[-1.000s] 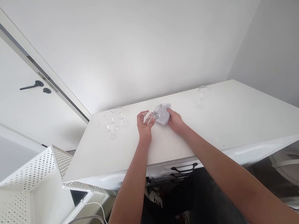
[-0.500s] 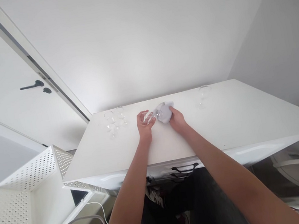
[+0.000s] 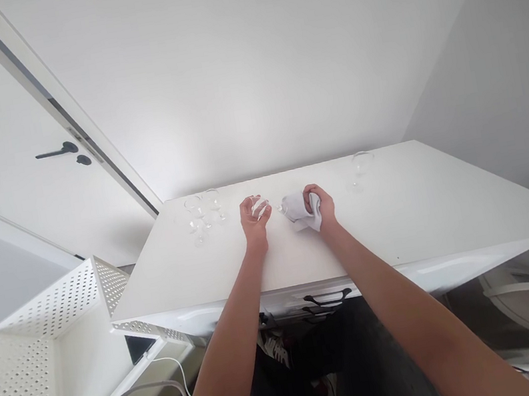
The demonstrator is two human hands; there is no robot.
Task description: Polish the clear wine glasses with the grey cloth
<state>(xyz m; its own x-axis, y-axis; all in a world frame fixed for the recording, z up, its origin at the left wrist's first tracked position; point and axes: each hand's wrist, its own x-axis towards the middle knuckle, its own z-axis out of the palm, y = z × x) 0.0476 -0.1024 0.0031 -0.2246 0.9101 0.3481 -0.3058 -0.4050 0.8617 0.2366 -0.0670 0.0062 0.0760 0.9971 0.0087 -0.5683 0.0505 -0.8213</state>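
Observation:
My left hand (image 3: 252,226) is closed around the bowl of a clear stemmed glass (image 3: 261,207), which lies sideways with its stem and foot toward the right. In my right hand (image 3: 325,205) is a bunched pale grey cloth (image 3: 298,211), its fingers curled over the cloth's right side. The cloth's left edge is at the foot of the glass; whether it touches is hard to tell. Both hands are just above the white cabinet top (image 3: 285,259).
Several clear stemmed glasses (image 3: 213,201) stand on the left of the top, and another glass (image 3: 363,162) stands at the back right. A perforated white bin (image 3: 72,291) is at the lower left. Black drawer handles (image 3: 328,298) stick out in front.
My right hand has shifted slightly right and its fingers have curled into the cloth. The cloth has moved partly off the glass's foot, showing more stem. My left hand has barely moved.

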